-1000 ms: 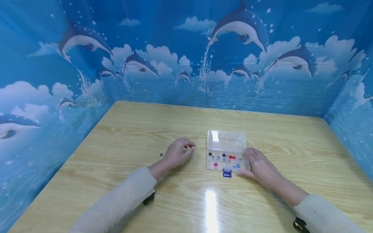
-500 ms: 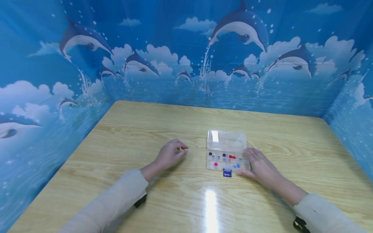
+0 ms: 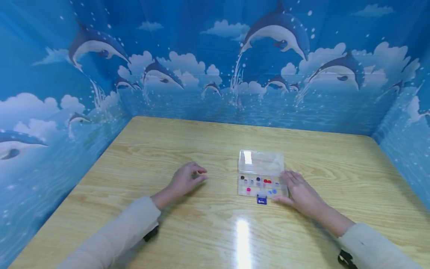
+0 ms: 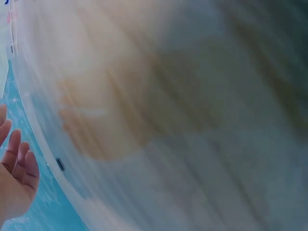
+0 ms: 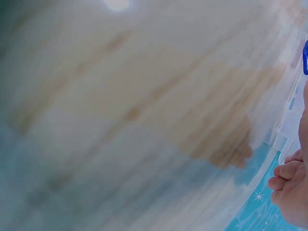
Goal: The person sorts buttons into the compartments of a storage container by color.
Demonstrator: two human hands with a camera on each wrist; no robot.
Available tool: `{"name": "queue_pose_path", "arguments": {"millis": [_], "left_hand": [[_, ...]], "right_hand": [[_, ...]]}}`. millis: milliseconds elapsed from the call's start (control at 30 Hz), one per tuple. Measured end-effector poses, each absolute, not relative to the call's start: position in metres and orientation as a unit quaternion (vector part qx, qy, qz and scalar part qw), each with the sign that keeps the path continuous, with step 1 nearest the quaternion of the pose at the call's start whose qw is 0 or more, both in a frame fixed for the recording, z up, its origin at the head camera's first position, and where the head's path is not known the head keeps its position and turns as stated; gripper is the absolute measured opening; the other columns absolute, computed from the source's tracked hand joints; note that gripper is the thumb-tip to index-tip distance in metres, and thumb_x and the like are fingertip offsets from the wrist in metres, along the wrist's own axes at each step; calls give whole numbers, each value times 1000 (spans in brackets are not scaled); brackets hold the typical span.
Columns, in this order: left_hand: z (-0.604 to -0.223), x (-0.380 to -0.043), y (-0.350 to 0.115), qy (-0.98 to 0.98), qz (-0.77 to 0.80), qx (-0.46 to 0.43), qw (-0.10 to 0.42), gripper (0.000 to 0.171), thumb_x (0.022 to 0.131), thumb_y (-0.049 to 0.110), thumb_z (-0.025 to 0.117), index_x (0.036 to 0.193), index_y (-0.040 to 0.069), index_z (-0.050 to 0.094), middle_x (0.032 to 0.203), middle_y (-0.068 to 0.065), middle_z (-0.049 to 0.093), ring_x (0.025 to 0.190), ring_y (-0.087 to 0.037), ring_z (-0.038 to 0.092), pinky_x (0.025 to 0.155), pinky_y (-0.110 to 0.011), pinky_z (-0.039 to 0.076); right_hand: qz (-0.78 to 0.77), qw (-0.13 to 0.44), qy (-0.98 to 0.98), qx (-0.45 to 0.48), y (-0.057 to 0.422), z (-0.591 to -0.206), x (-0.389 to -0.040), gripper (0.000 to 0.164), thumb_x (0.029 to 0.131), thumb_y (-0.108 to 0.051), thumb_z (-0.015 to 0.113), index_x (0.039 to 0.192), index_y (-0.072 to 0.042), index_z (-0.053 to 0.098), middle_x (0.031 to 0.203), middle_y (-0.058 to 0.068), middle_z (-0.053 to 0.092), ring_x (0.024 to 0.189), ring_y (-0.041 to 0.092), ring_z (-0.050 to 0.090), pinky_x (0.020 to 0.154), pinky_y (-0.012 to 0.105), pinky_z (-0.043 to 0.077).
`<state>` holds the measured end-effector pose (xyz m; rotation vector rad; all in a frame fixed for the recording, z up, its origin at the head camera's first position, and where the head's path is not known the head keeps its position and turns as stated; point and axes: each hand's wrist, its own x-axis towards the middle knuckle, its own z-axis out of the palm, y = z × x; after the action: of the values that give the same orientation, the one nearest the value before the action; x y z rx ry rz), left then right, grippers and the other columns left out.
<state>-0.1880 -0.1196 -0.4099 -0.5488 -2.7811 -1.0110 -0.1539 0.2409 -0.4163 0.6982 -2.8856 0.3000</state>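
Observation:
In the head view my left hand (image 3: 184,181) hovers low over the table, left of the box. Its fingers are loosely bent, thumb apart from the fingertips, with nothing visible between them. A small dark bead-like piece (image 4: 60,164) lies on the table near this hand in the left wrist view; in the head view the hand hides it. My right hand (image 3: 300,194) rests against the right side of a clear plastic compartment box (image 3: 240,188), fingers extended and thumb near its front corner. Inside lie red pieces (image 3: 267,181), a pink piece (image 3: 248,189), blue pieces (image 3: 274,191) and dark ones (image 3: 242,178).
The box's clear lid (image 3: 262,161) is folded back away from me, and its blue latch (image 3: 261,199) hangs at the front. Both stand on a wood-grain table (image 3: 188,243). A blue dolphin-print curtain (image 3: 201,93) borders the table's back and sides.
My left hand has drawn back leftward, away from the box, and now covers the spot where the small dark piece showed a second ago. The right hand and box have stayed put.

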Motion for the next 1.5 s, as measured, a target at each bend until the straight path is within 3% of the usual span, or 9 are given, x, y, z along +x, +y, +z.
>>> {"name": "queue_pose_path", "arguments": {"millis": [767, 1033, 1500], "left_hand": [[-410, -193, -154, -936, -285, -202, 48, 32, 77, 25, 74, 101, 5, 69, 91, -6, 65, 83, -19, 60, 75, -35, 51], [-413, -196, -165, -929, -282, -238, 30, 35, 76, 26, 74, 103, 5, 69, 88, -4, 63, 79, -14, 57, 68, -24, 48], [-413, -196, -182, -934, -273, -231, -6, 36, 75, 28, 75, 103, 6, 69, 89, -1, 61, 77, -10, 53, 67, -21, 44]], "right_hand": [[101, 62, -966, 228, 241, -417, -155, 88, 78, -52, 65, 132, 13, 39, 136, 31, 41, 128, 46, 36, 107, 55, 28], [101, 82, -964, 233, 241, -418, -155, 86, 78, -51, 66, 130, 13, 41, 133, 32, 44, 125, 47, 39, 106, 55, 30], [102, 60, -967, 224, 241, -416, -155, 88, 78, -51, 65, 132, 13, 38, 136, 32, 41, 128, 47, 37, 108, 54, 27]]}}
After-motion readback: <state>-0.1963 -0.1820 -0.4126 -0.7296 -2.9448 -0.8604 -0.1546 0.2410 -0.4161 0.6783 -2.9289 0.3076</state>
